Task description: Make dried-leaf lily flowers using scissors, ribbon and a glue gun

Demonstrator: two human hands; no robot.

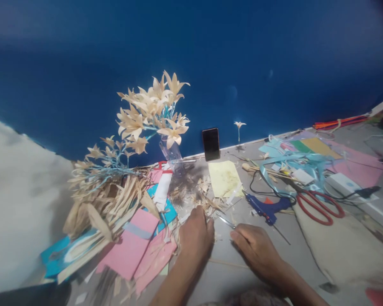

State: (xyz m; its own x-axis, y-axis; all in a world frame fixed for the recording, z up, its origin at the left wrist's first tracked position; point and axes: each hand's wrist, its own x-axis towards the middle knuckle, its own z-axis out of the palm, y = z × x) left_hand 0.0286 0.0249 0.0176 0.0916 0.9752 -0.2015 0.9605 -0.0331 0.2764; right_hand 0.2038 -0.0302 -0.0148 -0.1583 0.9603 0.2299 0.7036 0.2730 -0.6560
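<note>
My left hand (196, 233) is closed over the grey work surface. Its fingers point down among pale dry scraps (207, 199), and whatever they pinch is hidden. To its right, my right hand (257, 248) is wrapped round a slim silver metal tool (226, 220). The tool's shiny end points left towards my left fingers; its other end is covered by my fist, so its exact kind does not show. Beyond both hands lies a yellow paper sheet (225, 178) with scraps on it. A blue hot glue gun (268, 206) rests just beyond my right hand.
Cream artificial flowers (153, 102) stand in a clear vase (172, 157); more lie left above dried husks (98, 212) and pink paper (130, 246). A phone (211, 144) leans on the blue wall (274, 63). Red-handled scissors (321, 208) and light-blue ribbon (300, 157) lie right.
</note>
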